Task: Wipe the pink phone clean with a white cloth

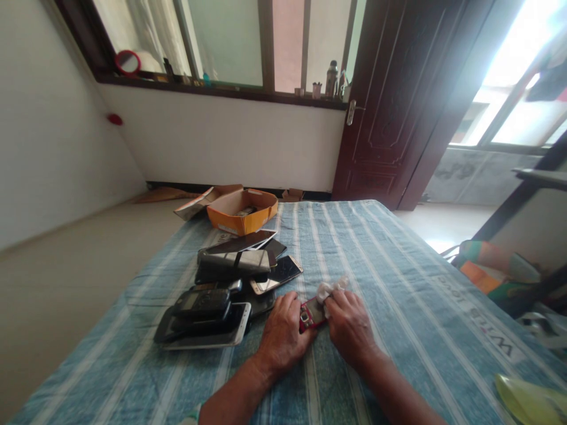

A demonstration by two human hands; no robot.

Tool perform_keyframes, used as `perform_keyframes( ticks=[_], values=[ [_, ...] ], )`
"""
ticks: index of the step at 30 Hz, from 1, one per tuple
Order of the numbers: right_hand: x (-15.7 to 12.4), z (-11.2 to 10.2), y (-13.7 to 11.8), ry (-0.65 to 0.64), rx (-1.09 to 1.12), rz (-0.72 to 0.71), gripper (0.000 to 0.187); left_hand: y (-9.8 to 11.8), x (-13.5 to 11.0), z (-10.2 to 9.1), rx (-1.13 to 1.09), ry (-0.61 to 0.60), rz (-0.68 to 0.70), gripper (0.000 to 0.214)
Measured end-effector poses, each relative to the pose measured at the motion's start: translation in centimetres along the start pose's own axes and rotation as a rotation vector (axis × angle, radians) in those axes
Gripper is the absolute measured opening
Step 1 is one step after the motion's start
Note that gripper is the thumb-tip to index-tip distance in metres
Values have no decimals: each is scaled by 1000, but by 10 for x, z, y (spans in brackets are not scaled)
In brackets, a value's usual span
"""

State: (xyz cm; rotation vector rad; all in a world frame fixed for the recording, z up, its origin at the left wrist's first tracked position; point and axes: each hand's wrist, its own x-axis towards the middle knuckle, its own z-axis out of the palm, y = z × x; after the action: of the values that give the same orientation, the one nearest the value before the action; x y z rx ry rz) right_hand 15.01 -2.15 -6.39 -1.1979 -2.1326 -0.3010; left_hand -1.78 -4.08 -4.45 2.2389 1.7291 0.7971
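A small red mobile phone point(313, 313) lies flat on the striped cloth between my hands, its screen and keypad end facing up. My left hand point(283, 329) grips its left end, thumb along the near edge and fingers at the far side. In my right hand point(349, 323) is a crumpled white tissue point(330, 290), pressed against the right part of the phone. The right fingertips are bunched over the tissue and hide that end of the phone. Just left of my left hand lies a gold-edged smartphone point(279, 275) with a dark screen.
Several old phones are heaped at the left, with a white-framed phone point(212, 337) under a black handset point(201, 302). An open orange cardboard box point(248, 221) stands at the far edge. A yellow-green object point(531, 400) lies at the near right.
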Motion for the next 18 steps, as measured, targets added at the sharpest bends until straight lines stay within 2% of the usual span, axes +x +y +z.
perform_keyframes(
  ticks=[6, 12, 18],
  values=[
    [1, -2, -12, -31, 104, -65, 15, 2, 0, -2, 4, -12, 7, 24],
    [2, -2, 3, 1, 96, 14, 18, -2, -2, 4, -38, 25, 32, 32],
    [5, -10, -9, 76, 210, -78, 22, -3, -6, 8, -145, 94, 103, 52]
  ],
)
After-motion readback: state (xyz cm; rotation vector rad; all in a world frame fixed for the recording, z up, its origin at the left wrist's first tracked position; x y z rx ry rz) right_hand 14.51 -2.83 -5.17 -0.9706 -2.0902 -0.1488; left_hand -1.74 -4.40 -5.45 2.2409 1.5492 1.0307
